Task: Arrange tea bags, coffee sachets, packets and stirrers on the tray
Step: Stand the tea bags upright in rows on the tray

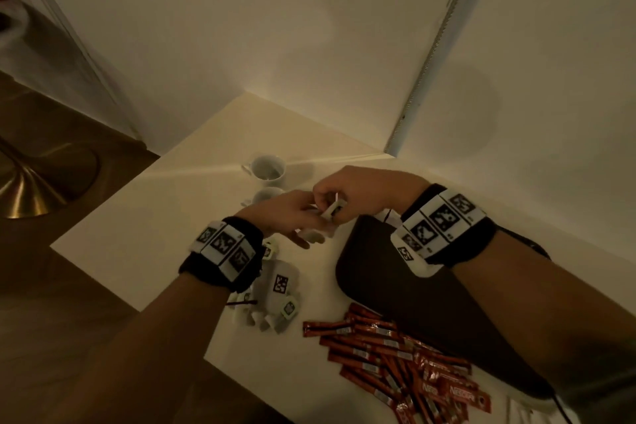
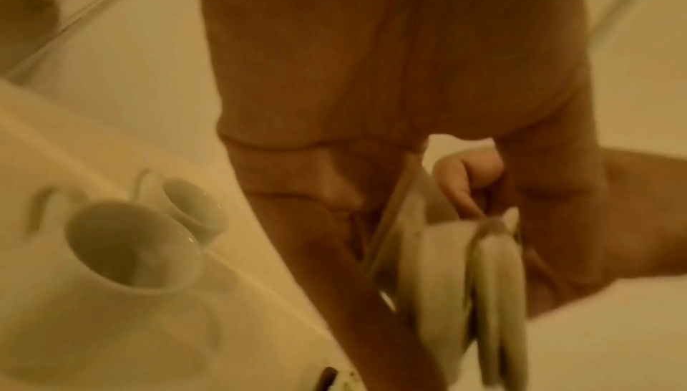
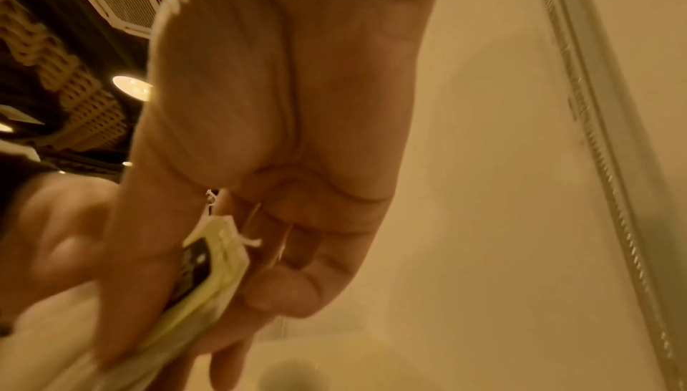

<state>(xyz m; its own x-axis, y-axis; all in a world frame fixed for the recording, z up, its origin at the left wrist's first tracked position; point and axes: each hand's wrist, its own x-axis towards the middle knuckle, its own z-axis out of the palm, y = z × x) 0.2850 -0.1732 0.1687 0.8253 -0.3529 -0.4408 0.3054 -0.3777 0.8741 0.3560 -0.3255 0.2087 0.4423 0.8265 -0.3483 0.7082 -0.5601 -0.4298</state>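
Both hands meet above the white table (image 1: 144, 217), just left of the dark tray (image 1: 389, 289). My left hand (image 1: 292, 217) holds a small stack of pale tea bags (image 2: 465, 277) between fingers and thumb. My right hand (image 1: 344, 196) pinches a tea bag tag (image 3: 212, 265) with a dark label, its string loose beside it. More tea bags (image 1: 275, 299) lie in a loose heap on the table below my left wrist. Red coffee sachets (image 1: 395, 358) are scattered at the tray's near edge. The tray's visible part looks bare.
Two white cups (image 1: 267, 167) stand on the table behind the hands, the nearer one (image 1: 266, 194) partly hidden. Walls close off the table's back and right. A brass lamp base (image 1: 38, 182) stands on the wood floor at the left.
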